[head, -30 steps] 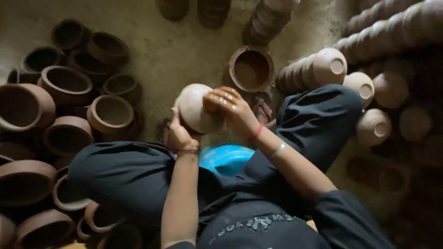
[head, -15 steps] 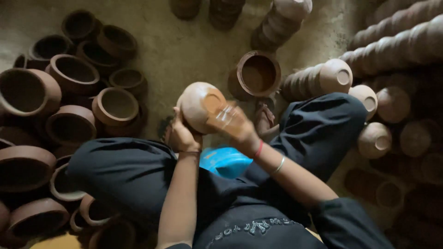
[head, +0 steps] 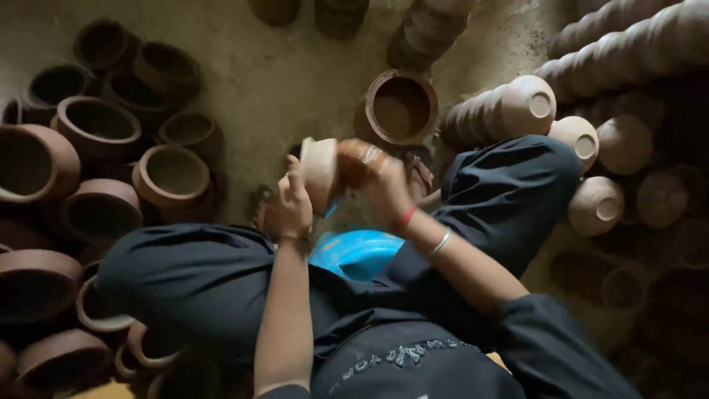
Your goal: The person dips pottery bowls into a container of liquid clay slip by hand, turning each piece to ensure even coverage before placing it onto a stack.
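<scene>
Clay pot (head: 332, 170) sits tilted between my hands. Left hand (head: 289, 210) grips its rim; right hand (head: 385, 191) is closed on its side.

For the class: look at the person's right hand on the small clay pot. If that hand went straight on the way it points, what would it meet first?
The right hand points left, against the small clay pot that it already touches. Beyond that pot sits the left hand, holding its other side. Depth is hard to judge here.

Clay pot (head: 325, 171) is sitting between left hand (head: 292, 210) and right hand (head: 384, 188), above the basin (head: 358, 253) lying between the knees; open pots (head: 100, 170) are crowding left, stacked bowls (head: 509, 111) lying right.
</scene>
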